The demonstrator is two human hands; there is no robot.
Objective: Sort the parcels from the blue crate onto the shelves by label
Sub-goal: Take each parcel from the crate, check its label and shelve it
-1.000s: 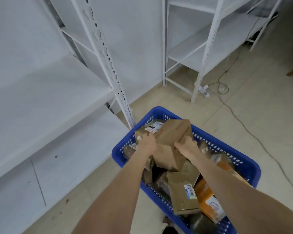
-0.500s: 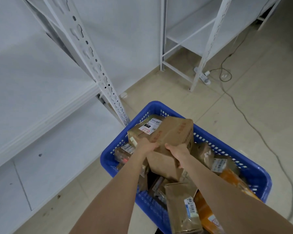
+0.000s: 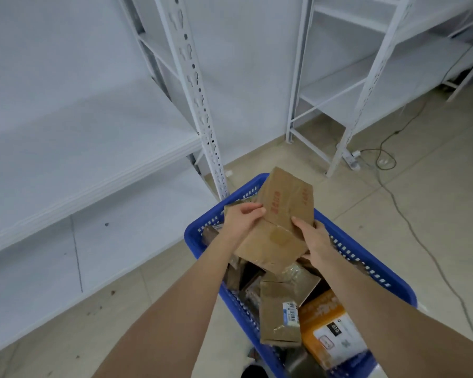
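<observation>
Bare forearms, narrowing at the wrists, end in a bare left hand (image 3: 238, 222) and right hand (image 3: 316, 241).

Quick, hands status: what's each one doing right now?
Left hand: holding the brown cardboard box, thumb on its top face.
Right hand: holding the same box on its right side.

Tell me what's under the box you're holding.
Under the box, brown parcels and an orange parcel fill the blue crate. Those directly beneath, and the crate floor, are covered.
</observation>
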